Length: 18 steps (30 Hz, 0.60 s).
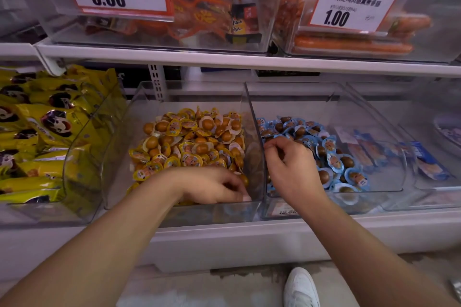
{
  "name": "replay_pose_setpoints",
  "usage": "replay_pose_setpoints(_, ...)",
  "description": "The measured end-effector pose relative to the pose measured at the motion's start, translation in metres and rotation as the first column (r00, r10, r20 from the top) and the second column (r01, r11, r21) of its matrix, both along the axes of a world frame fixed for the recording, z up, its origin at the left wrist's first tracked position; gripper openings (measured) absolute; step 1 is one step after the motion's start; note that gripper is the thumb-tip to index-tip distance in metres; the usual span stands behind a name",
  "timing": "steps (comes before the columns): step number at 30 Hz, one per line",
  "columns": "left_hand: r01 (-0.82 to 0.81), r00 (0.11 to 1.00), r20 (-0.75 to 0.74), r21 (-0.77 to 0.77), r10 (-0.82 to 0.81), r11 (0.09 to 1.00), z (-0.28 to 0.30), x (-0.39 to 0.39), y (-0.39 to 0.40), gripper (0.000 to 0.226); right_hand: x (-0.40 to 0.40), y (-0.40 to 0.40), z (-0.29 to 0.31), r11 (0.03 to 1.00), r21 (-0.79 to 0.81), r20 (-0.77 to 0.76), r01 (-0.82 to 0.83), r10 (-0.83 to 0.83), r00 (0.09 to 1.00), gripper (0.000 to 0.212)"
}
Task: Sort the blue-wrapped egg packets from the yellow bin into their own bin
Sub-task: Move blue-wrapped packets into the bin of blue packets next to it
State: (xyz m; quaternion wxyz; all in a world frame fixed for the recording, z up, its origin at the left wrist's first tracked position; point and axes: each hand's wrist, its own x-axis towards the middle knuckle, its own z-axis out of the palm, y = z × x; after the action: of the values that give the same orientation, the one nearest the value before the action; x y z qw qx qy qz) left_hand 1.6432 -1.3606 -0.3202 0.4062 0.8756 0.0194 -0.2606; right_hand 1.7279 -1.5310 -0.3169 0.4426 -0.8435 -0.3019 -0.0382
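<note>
Your left hand (212,185) is down in the front right corner of the yellow bin (124,132), fingers curled tight against the front wall; what they pinch, if anything, is hidden, so you cannot tell from here. Your right hand (290,164) hangs over the left side of the neighbouring clear bin (374,189), fingertips drawn together, and whether they hold a packet cannot be told either.

The blue-wrapped egg packets (334,159) lie heaped in that right bin, from the back toward its front wall: small rounded blisters, each showing a dark brown egg under clear film, with a pale blue rim and a little cartoon label. The yellow-wrapped egg packets (189,142) are the same shape with lighter amber eggs, filling the middle and front of their bin. A clear divider wall (252,112) stands between the two heaps.
</note>
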Motion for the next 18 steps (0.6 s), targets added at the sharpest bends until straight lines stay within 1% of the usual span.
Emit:
replay_pose_setpoints(3,-0.097,0.989,0.115,0.062,0.089,0.993,-0.009,0.0,-0.001,0.021,0.0,0.0,0.0,1.0,0.005,0.001,-0.001,0.001,1.0,0.024)
replay_pose_setpoints(5,-0.141,0.982,0.138,0.095,0.128,0.985,-0.015,0.002,-0.004,0.025,0.0,0.0,0.0,1.0,0.002,-0.004,-0.003,0.003,1.0,0.024)
replay_pose_setpoints(7,-0.102,0.99,0.109,0.141,0.087,0.985,-0.014,0.003,-0.005,0.031,0.0,-0.001,0.0,1.0,0.006,-0.004,-0.001,0.001,1.0,0.024)
replay_pose_setpoints(10,-0.024,0.999,0.042,0.165,0.017,0.986,-0.009,0.004,-0.004,0.032,-0.001,-0.001,0.0,1.0,0.0,0.005,-0.007,0.007,1.0,0.024)
replay_pose_setpoints(14,0.006,0.999,-0.042,0.111,-0.001,0.994,-0.003,0.003,-0.006,0.024,0.0,-0.001,-0.001,1.0,-0.013,0.004,-0.014,0.014,1.0,0.024)
replay_pose_setpoints(16,-0.005,0.998,-0.064,0.104,0.011,0.995,-0.002,0.001,-0.005,0.027,0.0,0.0,-0.001,1.0,-0.013,0.004,-0.017,0.017,1.0,0.024)
replay_pose_setpoints(18,-0.027,0.995,-0.093,0.054,0.031,0.998,-0.003,-0.001,-0.003,0.028,0.0,0.0,-0.001,1.0,-0.007,0.009,-0.018,0.018,1.0,0.023)
